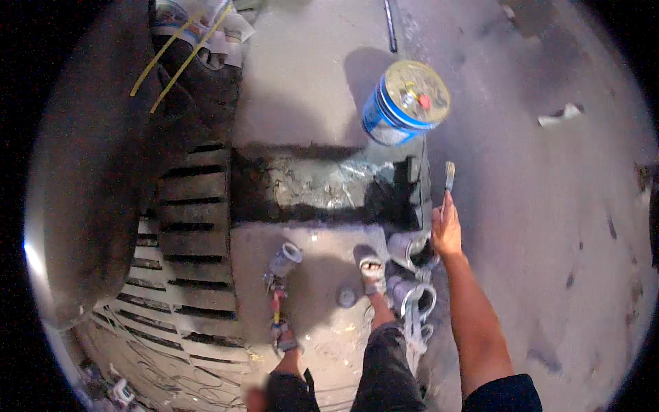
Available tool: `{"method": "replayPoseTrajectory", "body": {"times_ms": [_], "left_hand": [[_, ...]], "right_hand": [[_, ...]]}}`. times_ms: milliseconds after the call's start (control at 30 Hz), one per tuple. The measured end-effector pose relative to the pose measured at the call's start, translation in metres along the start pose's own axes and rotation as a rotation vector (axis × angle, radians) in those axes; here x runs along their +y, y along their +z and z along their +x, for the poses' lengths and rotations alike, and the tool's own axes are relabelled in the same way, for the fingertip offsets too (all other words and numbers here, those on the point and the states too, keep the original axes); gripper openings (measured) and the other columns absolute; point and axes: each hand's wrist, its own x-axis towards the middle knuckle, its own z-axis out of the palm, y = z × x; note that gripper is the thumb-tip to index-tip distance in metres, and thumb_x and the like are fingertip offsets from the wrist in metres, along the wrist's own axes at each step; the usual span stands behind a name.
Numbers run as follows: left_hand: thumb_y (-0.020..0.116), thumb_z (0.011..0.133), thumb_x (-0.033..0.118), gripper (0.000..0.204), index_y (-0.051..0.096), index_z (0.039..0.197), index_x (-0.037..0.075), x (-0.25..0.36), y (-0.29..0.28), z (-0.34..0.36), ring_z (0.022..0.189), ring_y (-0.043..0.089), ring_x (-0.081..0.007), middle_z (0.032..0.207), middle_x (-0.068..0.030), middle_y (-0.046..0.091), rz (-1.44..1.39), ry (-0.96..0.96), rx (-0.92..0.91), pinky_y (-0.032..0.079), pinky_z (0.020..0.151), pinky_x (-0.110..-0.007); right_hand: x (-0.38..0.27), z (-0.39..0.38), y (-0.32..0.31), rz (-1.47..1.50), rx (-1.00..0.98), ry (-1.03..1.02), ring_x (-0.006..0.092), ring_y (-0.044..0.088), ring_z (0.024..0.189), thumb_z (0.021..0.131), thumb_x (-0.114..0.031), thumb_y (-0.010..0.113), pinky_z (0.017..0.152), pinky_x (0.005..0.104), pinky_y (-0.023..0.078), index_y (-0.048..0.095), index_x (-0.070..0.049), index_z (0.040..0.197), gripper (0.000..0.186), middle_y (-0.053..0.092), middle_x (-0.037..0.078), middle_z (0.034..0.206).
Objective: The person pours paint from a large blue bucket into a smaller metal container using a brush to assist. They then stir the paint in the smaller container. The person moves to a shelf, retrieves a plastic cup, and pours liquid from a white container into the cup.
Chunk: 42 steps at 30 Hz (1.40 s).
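My right hand [447, 230] is closed around the handle of a paintbrush [449, 177], bristles pointing away from me. The arm is stretched forward, to the right of a dark sunken opening [322, 185] in the floor. A blue bucket [395, 118] with a dirty lid stands beyond the hand; a small red piece lies on the lid. At the lower edge, beside my left leg, a blurred skin-coloured patch [257, 397] may be my left hand; its fingers cannot be made out. By my left foot lies what looks like a spray gun with a cup [285, 259].
Dirty pale cup-like containers [417, 299] stand beside my right foot. Slatted boards [195, 226] run along the left, next to a large dark curved body [89, 172]. Yellow strips [180, 65] hang at the upper left. A dark rod [390, 27] and a white scrap [561, 115] lie farther off.
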Motion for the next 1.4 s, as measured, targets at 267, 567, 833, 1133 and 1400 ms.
{"method": "replayPoseTrajectory", "body": {"times_ms": [267, 567, 833, 1133, 1400], "left_hand": [[0.058, 0.075, 0.032, 0.027, 0.060, 0.077, 0.005, 0.126, 0.056, -0.046, 0.065, 0.056, -0.0351, 0.067, -0.0148, 0.057, -0.178, -0.416, -0.080, 0.043, 0.056, -0.048], [0.051, 0.083, 0.026, 0.023, 0.062, 0.082, 0.006, 0.271, 0.021, -0.078, 0.075, 0.061, -0.0363, 0.079, -0.0159, 0.059, -0.078, -0.385, -0.168, 0.049, 0.064, -0.047], [0.045, 0.089, 0.020, 0.023, 0.061, 0.095, 0.005, 0.276, -0.016, -0.110, 0.079, 0.061, -0.0378, 0.088, -0.0168, 0.060, -0.449, -0.663, 0.102, 0.050, 0.072, -0.045], [0.057, 0.081, 0.027, 0.020, 0.064, 0.083, 0.009, 0.185, 0.148, -0.264, 0.081, 0.063, -0.0351, 0.081, -0.0177, 0.065, -0.879, -0.729, 0.435, 0.050, 0.070, -0.042], [0.056, 0.078, 0.018, 0.016, 0.063, 0.086, 0.006, 0.197, 0.256, -0.405, 0.085, 0.061, -0.0398, 0.089, -0.0198, 0.065, -1.019, -1.074, 0.651, 0.049, 0.076, -0.044]], "right_hand": [[0.072, 0.236, 0.013, -0.164, -0.154, 0.222, 0.0446, 0.046, 0.115, 0.090, -0.031, 0.051, 0.095, 0.0469, 0.040, 0.022, -0.007, 0.142, 0.064, 0.042, 0.027, 0.132], [0.081, 0.073, 0.036, -0.143, -0.806, 0.060, 0.0427, 0.038, 0.125, 0.086, -0.028, 0.056, 0.104, 0.0457, 0.033, 0.023, -0.003, 0.143, 0.070, 0.036, 0.028, 0.137], [0.024, -0.186, -0.052, 0.111, -1.566, 0.204, 0.0391, 0.053, 0.110, 0.092, -0.032, 0.047, 0.092, 0.0407, 0.044, 0.045, -0.006, 0.131, 0.047, 0.050, 0.023, 0.127], [-0.122, -0.205, -0.139, -0.227, -1.676, -0.626, 0.0323, 0.057, 0.095, 0.073, -0.022, 0.065, 0.076, 0.0391, 0.049, 0.058, -0.009, 0.111, 0.041, 0.060, 0.013, 0.105], [-0.282, -0.227, -0.100, -0.177, -1.249, -0.767, 0.0204, 0.055, 0.062, 0.087, -0.017, 0.048, 0.062, 0.0337, 0.046, 0.057, -0.006, 0.087, 0.014, 0.056, 0.007, 0.068]]}}
